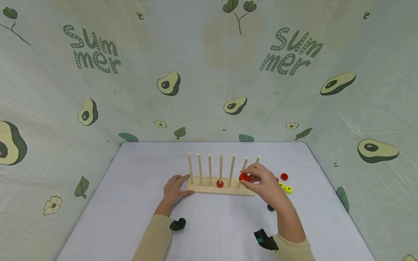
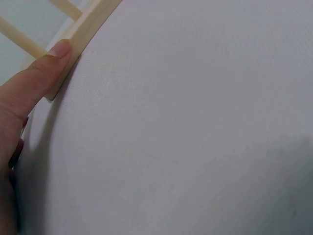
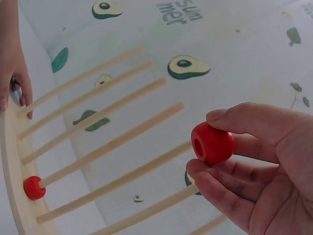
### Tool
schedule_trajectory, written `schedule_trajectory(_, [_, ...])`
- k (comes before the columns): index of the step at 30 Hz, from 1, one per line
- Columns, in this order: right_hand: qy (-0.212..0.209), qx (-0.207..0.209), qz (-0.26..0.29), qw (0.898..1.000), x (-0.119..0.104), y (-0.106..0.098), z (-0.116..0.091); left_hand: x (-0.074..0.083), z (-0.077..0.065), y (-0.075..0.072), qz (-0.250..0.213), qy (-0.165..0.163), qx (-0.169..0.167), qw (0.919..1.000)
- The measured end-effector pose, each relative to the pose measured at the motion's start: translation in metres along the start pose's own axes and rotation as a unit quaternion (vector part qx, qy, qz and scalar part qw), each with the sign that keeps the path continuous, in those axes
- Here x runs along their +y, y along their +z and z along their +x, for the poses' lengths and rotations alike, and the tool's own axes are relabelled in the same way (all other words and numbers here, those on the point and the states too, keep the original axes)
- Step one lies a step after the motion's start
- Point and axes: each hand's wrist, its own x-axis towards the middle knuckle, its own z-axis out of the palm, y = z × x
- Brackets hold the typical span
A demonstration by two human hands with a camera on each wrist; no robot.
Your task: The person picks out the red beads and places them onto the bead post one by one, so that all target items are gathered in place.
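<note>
A wooden peg board (image 1: 209, 189) with several upright pegs stands on the table. One red bead (image 1: 220, 183) sits at the foot of the middle peg. My left hand (image 1: 173, 190) grips the board's left end, thumb at the front edge and fingers toward the back; in the left wrist view the thumb (image 2: 46, 68) presses on the base. Between thumb and fingertips, my right hand (image 1: 262, 181) pinches another red bead (image 3: 212, 143), its hole showing. That bead is raised near the pegs at the board's right, apart from the board.
Right of the board, partly behind my right hand, lie loose beads: a red bead (image 1: 284, 176), a yellow bead (image 1: 288, 190) beside another yellow one, and a dark purple bead (image 1: 270, 207) nearer me. A cloth printed with avocados (image 1: 168, 84) hangs around the white table (image 1: 143, 159).
</note>
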Motion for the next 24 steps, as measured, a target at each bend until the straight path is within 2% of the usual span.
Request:
schedule_trajectory(13, [0.013, 0.014, 0.004, 1.0, -0.02, 0.0, 0.016, 0.001, -0.001, -0.002, -0.006, 0.002, -0.002, 1.0])
schedule_trajectory(17, [0.001, 0.024, 0.011, 1.0, -0.022, 0.002, 0.022, 0.002, -0.002, -0.003, -0.004, -0.002, -0.004, 1.0])
schedule_trajectory(24, [-0.038, 0.074, 0.055, 0.995, -0.023, 0.008, 0.029, 0.001, -0.001, -0.001, 0.002, -0.001, 0.0, 1.0])
